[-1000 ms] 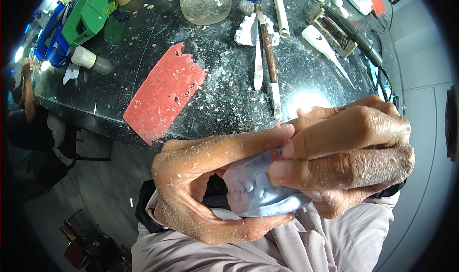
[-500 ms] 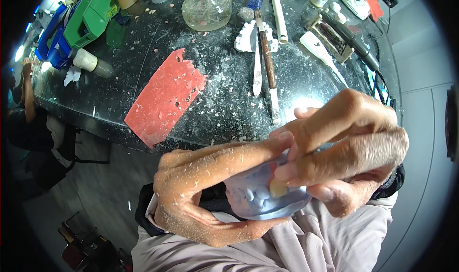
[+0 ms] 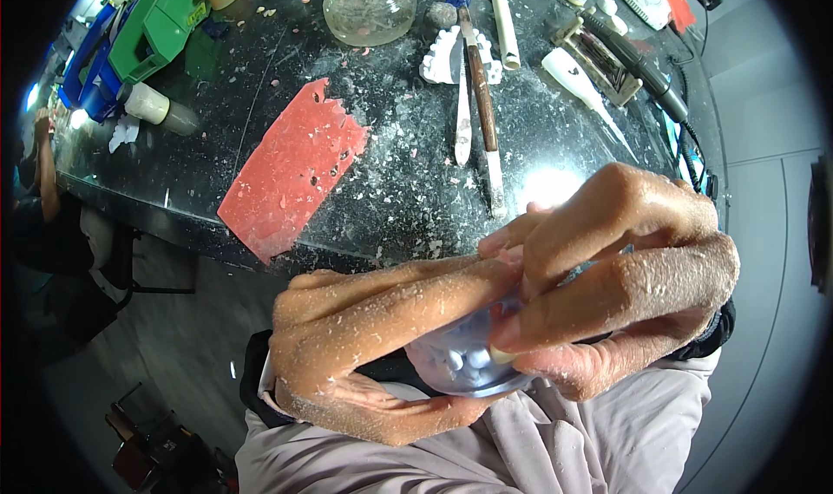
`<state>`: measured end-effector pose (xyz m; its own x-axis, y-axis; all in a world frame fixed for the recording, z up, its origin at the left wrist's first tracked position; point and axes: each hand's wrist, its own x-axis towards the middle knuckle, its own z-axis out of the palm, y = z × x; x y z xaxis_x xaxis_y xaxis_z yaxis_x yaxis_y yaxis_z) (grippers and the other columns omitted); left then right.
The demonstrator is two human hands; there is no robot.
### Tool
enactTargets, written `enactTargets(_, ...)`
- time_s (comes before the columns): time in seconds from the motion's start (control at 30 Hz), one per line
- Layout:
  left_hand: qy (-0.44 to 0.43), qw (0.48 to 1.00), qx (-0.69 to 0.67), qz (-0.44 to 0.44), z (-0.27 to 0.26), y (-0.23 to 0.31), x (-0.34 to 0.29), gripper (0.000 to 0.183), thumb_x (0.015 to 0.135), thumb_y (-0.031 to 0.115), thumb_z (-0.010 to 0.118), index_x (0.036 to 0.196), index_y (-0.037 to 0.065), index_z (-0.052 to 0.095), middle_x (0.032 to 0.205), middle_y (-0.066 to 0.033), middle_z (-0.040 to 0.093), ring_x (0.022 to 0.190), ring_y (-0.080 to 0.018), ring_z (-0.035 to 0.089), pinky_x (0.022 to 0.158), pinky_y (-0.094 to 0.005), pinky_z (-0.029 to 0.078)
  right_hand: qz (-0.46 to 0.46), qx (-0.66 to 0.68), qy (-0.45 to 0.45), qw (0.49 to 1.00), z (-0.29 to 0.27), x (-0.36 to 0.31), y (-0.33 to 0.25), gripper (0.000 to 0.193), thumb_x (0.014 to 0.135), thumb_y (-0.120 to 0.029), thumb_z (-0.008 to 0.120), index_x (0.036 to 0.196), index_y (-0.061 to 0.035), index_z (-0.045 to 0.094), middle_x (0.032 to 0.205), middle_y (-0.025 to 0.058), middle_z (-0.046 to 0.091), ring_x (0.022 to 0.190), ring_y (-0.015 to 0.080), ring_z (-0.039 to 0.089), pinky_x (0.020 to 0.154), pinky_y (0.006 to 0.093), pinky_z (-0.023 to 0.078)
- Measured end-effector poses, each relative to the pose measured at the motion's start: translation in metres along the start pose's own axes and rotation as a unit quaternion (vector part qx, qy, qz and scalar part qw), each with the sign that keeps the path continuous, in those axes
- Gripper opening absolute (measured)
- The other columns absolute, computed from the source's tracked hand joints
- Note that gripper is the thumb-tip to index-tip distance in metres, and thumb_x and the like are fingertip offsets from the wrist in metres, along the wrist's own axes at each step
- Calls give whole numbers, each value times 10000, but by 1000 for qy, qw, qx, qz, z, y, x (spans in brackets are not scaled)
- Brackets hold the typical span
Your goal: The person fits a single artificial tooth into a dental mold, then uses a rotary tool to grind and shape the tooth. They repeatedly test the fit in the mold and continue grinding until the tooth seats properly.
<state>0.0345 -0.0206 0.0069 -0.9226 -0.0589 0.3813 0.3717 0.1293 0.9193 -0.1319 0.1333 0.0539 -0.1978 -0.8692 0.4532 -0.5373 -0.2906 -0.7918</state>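
My left hand (image 3: 347,346) is wrapped round a pale blue dental mould (image 3: 447,364) with tooth shapes in it, held low over my lap at the table's edge. Its fingers run along the far side, and its thumb supports the near rim. My right hand (image 3: 633,268) is bent over the right part of the mould, thumb and fingertips drawn together on a small yellowish tooth-like piece (image 3: 501,353). Most of that piece is hidden by the fingers. White dust coats both hands.
A red wax sheet (image 3: 295,173) lies near the table's edge. Beyond are a brown-handled spatula (image 3: 480,95), a white tooth-arch cast (image 3: 442,58), a glass burner (image 3: 370,10) and a green bin (image 3: 160,26). At the right lie a white tapered tool (image 3: 580,85) and a black corded handpiece (image 3: 638,69).
My right fingertips and thumb have closed further over the yellowish piece, covering more of it. The mould has tilted a little in my left hand, and the view has shifted slightly.
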Motion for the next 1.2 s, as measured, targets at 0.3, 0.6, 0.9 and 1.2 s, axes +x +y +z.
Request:
enactTargets(0.3, -18, 999, 20, 24, 1, -4, 2, 680, 675, 77, 701, 1290, -24, 430, 1155, -190, 566, 1052, -263, 593, 914, -345, 493, -19, -30, 60, 998, 8, -8, 1, 125, 633, -113, 835, 686, -63, 733, 649, 58, 593, 630, 155, 659, 631, 358, 619)
enactTargets(0.6, -37, 996, 49, 58, 3, -3, 4, 687, 689, 68, 655, 1314, -12, 383, 1161, -194, 537, 1065, -279, 573, 927, -359, 484, -52, -123, 20, 991, 0, -8, -3, 98, 661, -110, 821, 674, -78, 729, 647, 46, 613, 626, 128, 651, 604, 317, 620)
enactTargets(0.9, -64, 987, 90, 113, 3, 0, 14, 694, 703, 58, 609, 1339, 0, 336, 1167, -197, 509, 1078, -294, 553, 940, -373, 475, -136, 49, -45, 988, -14, 4, 33, 187, 734, -160, 762, 828, -11, 698, 864, 138, 606, 768, 182, 667, 712, 343, 619)
enactTargets(1.2, -76, 980, 113, 142, -6, -3, 16, 702, 717, 48, 563, 1363, 12, 289, 1174, -201, 481, 1091, -310, 533, 952, -386, 466, -56, 60, -48, 995, -11, 7, 17, 192, 722, -129, 731, 860, -14, 662, 881, 154, 615, 838, 246, 690, 733, 363, 609)
